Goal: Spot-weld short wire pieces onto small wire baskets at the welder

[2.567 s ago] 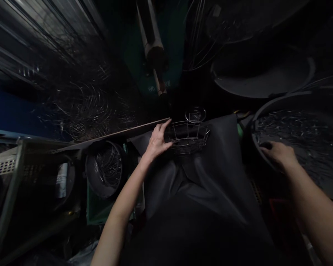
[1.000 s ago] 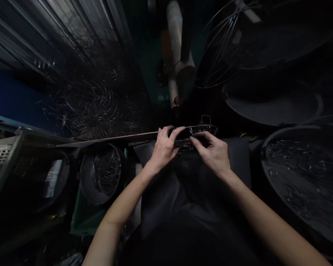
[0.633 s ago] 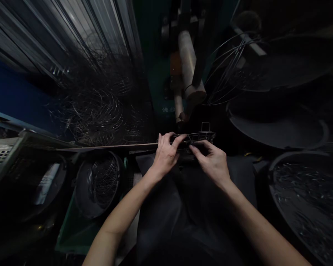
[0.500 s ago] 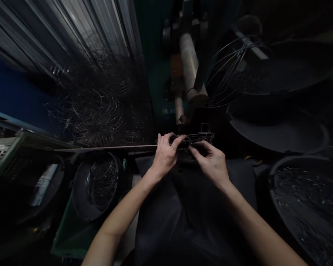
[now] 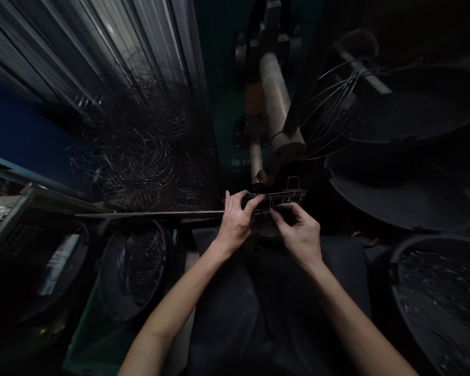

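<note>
Since the earliest frame, the right hand (image 5: 301, 236) had been brought over from the tub at the right to the wire basket (image 5: 276, 199), and the basket had been raised from the dark cloth (image 5: 235, 308) up to the edge of the flat board (image 5: 149, 214). The basket was seen nearly edge-on, level with the board's right end and just below the cylindrical machine arm (image 5: 276, 104). The left hand (image 5: 235, 222) was closed over the basket's left rim, fingers curled on top. The right hand was pinched on the wire at the basket's near side, thumb and forefinger together. A tangle of wire rings (image 5: 141, 156) was piled beyond the board's far edge. A bucket of wire rings (image 5: 135, 266) stood below the board's near edge. A tub of small metal pieces (image 5: 442, 292) lay at the right.
</note>
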`<control>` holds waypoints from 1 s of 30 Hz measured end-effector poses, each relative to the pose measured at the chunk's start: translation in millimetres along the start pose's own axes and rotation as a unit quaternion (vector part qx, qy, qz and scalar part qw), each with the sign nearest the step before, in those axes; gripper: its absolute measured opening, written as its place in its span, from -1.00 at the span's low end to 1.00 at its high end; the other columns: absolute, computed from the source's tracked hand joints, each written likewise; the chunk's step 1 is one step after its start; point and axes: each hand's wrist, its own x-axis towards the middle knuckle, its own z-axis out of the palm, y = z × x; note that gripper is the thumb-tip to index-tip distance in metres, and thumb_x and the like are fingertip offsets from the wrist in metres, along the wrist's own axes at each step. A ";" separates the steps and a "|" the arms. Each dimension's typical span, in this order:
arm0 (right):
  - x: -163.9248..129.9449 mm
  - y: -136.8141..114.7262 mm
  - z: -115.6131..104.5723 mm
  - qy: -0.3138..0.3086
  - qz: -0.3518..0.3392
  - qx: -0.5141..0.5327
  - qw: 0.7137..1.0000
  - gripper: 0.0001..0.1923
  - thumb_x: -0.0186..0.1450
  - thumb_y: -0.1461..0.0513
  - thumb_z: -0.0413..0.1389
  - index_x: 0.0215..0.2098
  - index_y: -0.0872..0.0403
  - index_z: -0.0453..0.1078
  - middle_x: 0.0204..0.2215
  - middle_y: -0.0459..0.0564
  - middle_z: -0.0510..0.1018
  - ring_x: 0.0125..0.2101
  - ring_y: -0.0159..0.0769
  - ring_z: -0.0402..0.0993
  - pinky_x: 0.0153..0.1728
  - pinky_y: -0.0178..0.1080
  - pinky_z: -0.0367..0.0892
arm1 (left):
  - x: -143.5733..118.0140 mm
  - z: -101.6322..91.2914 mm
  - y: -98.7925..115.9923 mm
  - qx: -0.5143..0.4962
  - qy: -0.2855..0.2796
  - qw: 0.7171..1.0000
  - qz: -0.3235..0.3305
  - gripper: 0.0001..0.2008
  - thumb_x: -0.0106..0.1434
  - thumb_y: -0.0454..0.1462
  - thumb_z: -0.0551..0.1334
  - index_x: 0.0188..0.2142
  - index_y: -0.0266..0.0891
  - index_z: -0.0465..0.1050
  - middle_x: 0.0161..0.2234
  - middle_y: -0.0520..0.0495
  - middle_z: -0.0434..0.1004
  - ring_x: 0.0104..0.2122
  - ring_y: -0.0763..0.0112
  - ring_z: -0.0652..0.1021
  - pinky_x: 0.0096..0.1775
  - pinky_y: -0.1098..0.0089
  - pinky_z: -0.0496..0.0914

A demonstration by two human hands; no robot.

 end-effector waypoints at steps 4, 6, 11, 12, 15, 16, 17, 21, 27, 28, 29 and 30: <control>0.8 4.3 1.7 0.008 0.030 0.018 0.999 -0.63 0.18 -0.04 0.18 -0.32 0.11 0.46 -0.41 -0.01 0.56 -0.44 -0.32 0.47 -0.41 -0.31 0.37 | 1.1 1.4 -0.3 0.006 -0.006 1.000 0.007 -0.35 0.14 -0.51 0.12 0.18 -0.03 0.10 0.04 -0.14 0.24 0.11 0.18 0.37 0.23 -0.22 0.11; 0.9 7.4 2.6 0.012 0.026 0.012 1.000 -0.63 0.19 -0.04 0.18 -0.30 0.11 0.46 -0.40 -0.01 0.56 -0.44 -0.33 0.46 -0.41 -0.31 0.36 | 1.3 2.6 -1.0 0.003 -0.009 1.000 0.007 -0.33 0.13 -0.52 0.13 0.19 -0.03 0.08 0.05 -0.15 0.23 0.12 0.17 0.36 0.23 -0.22 0.10; 1.1 9.9 5.1 0.026 0.007 0.003 1.000 -0.64 0.21 -0.04 0.17 -0.30 0.10 0.45 -0.41 -0.01 0.55 -0.44 -0.33 0.45 -0.41 -0.32 0.35 | 1.8 4.5 -2.4 -0.010 -0.009 1.000 -0.001 -0.34 0.12 -0.52 0.13 0.19 -0.05 0.11 0.05 -0.16 0.23 0.12 0.18 0.35 0.24 -0.21 0.08; 1.2 9.8 5.6 0.030 0.002 0.002 1.000 -0.64 0.21 -0.04 0.17 -0.29 0.10 0.45 -0.41 -0.01 0.54 -0.43 -0.33 0.45 -0.41 -0.32 0.35 | 2.0 4.6 -2.4 -0.010 -0.006 1.000 0.001 -0.33 0.12 -0.52 0.13 0.19 -0.05 0.10 0.04 -0.16 0.23 0.11 0.18 0.35 0.24 -0.20 0.08; 1.6 10.5 7.1 0.040 -0.010 0.001 0.999 -0.64 0.24 -0.04 0.14 -0.27 0.10 0.46 -0.38 -0.01 0.55 -0.40 -0.32 0.46 -0.35 -0.30 0.37 | 3.0 5.3 -2.2 -0.015 0.003 1.000 0.007 -0.32 0.11 -0.53 0.13 0.20 -0.06 0.09 0.04 -0.16 0.22 0.11 0.19 0.35 0.24 -0.20 0.08; 1.8 11.2 7.6 0.040 -0.013 0.001 0.999 -0.64 0.26 -0.03 0.13 -0.26 0.09 0.46 -0.36 -0.01 0.55 -0.38 -0.32 0.47 -0.32 -0.29 0.37 | 3.3 5.7 -2.2 -0.018 0.002 1.000 0.008 -0.32 0.11 -0.53 0.13 0.20 -0.06 0.09 0.04 -0.16 0.22 0.12 0.18 0.35 0.24 -0.21 0.07; 2.1 12.1 8.1 0.041 -0.016 0.003 0.999 -0.65 0.27 -0.02 0.12 -0.25 0.09 0.46 -0.35 -0.02 0.56 -0.37 -0.32 0.48 -0.30 -0.29 0.37 | 3.6 6.3 -2.2 -0.020 0.000 1.000 0.008 -0.31 0.11 -0.53 0.13 0.20 -0.05 0.09 0.04 -0.16 0.22 0.12 0.17 0.35 0.24 -0.21 0.07; 3.0 14.5 9.5 0.046 -0.021 0.007 0.999 -0.68 0.27 0.00 0.13 -0.25 0.09 0.45 -0.37 -0.04 0.54 -0.38 -0.35 0.46 -0.31 -0.31 0.35 | 3.8 9.1 -3.0 -0.027 -0.002 1.000 0.000 -0.31 0.12 -0.52 0.13 0.20 -0.04 0.08 0.05 -0.15 0.21 0.12 0.18 0.34 0.25 -0.20 0.06; 3.0 10.3 8.8 0.043 -0.025 -0.012 0.999 -0.68 0.27 0.00 0.12 -0.32 0.10 0.42 -0.43 -0.05 0.52 -0.44 -0.37 0.43 -0.39 -0.33 0.33 | 3.6 9.8 -3.4 -0.038 0.002 0.999 -0.004 -0.33 0.12 -0.52 0.14 0.20 -0.06 0.11 0.04 -0.14 0.21 0.10 0.20 0.35 0.26 -0.19 0.03; 3.2 10.1 8.7 0.045 -0.033 -0.012 0.998 -0.69 0.27 0.01 0.13 -0.32 0.10 0.42 -0.43 -0.05 0.52 -0.44 -0.38 0.43 -0.39 -0.34 0.33 | 3.8 9.7 -3.4 -0.039 0.004 0.999 -0.002 -0.34 0.13 -0.51 0.15 0.19 -0.07 0.11 0.04 -0.14 0.21 0.10 0.20 0.35 0.26 -0.19 0.04; 3.5 10.3 8.7 0.047 -0.041 -0.012 0.998 -0.70 0.27 0.02 0.13 -0.33 0.10 0.42 -0.42 -0.06 0.52 -0.43 -0.38 0.44 -0.39 -0.34 0.33 | 4.0 9.6 -3.5 -0.040 0.006 0.999 0.000 -0.35 0.14 -0.50 0.15 0.19 -0.07 0.11 0.04 -0.14 0.21 0.10 0.21 0.35 0.26 -0.18 0.04; 3.8 10.7 8.8 0.049 -0.051 -0.012 0.997 -0.71 0.28 0.03 0.13 -0.33 0.10 0.42 -0.42 -0.06 0.52 -0.43 -0.38 0.44 -0.38 -0.34 0.33 | 4.3 9.4 -3.7 -0.041 0.008 0.999 0.001 -0.36 0.15 -0.50 0.15 0.19 -0.07 0.11 0.03 -0.14 0.21 0.10 0.21 0.35 0.26 -0.18 0.05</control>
